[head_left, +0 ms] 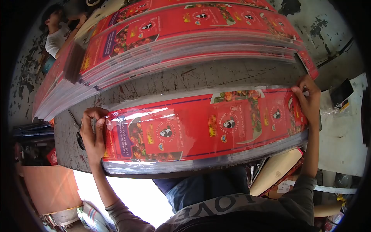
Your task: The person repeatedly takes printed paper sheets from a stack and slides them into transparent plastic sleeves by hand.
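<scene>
A stack of long red printed plastic sheets [197, 133], with panda logos and food pictures, lies across the near side of the table in front of me. My left hand [94, 129] grips the stack's left end, thumb on top and fingers curled at the far corner. At the right end my right hand [308, 96] pinches the far corner between thumb and bent fingers. The top sheet is glossy and reflects light. Clear plastic edges of many layers show along the near side.
Behind lie taller piles of the same red sheets [185, 29], with another pile [62, 85] at the left. The table [185, 77] has a scratched grey top. Another person [58, 36] is at the far left. An orange-brown container [50, 189] stands below left.
</scene>
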### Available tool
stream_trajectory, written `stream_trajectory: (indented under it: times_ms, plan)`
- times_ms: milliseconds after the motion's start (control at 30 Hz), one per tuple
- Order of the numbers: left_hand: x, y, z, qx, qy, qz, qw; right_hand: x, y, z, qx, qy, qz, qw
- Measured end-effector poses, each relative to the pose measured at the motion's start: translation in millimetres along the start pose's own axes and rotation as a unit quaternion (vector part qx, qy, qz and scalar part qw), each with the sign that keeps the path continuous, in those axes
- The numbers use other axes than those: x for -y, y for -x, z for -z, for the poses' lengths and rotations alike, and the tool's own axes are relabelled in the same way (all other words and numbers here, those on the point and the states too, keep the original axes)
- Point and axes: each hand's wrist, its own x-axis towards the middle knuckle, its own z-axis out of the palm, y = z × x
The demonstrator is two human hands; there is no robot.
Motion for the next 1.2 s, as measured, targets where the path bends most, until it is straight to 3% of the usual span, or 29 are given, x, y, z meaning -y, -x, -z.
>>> stream_trajectory:
  times_ms: [133, 233, 467, 600, 667, 800, 933, 1100, 1200]
  plan:
    - [2, 1, 1, -0.008, -0.061, 0.011, 0.998, -1, -3, 0, 0.021, 0.020, 0.016, 0.999]
    - [-1, 1, -1, -0.012, -0.008, 0.053, 0.998, -3, -3, -2, 0.024, 0.034, 0.015, 0.999]
    - [1, -2, -1, -0.012, -0.053, 0.044, 0.998, -3, -7, -5, 0.028, 0.083, 0.025, 0.996]
    - [7, -1, 0, -0.025, -0.014, 0.066, 0.997, -7, -4, -4, 0.023, 0.057, 0.021, 0.998]
    - [-3, -5, -1, -0.027, -0.037, 0.071, 0.996, -11, -5, 0, 0.057, -0.017, -0.013, 0.998]
    - [1, -7, 2, -0.001, -0.049, 0.050, 0.998, -29, -7, 26, 0.150, 0.007, -0.061, 0.987]
    - [-4, -9, 2, 0.008, -0.053, 0.068, 0.996, -59, 2, 30, 0.058, -0.010, -0.024, 0.998]
    - [1, -9, 1, 0.018, -0.094, 0.082, 0.992, -51, 0, 25, 0.066, 0.025, -0.071, 0.995]
    - [2, -10, 1, 0.011, -0.110, 0.053, 0.992, -49, -2, 25, 0.054, 0.064, -0.017, 0.996]
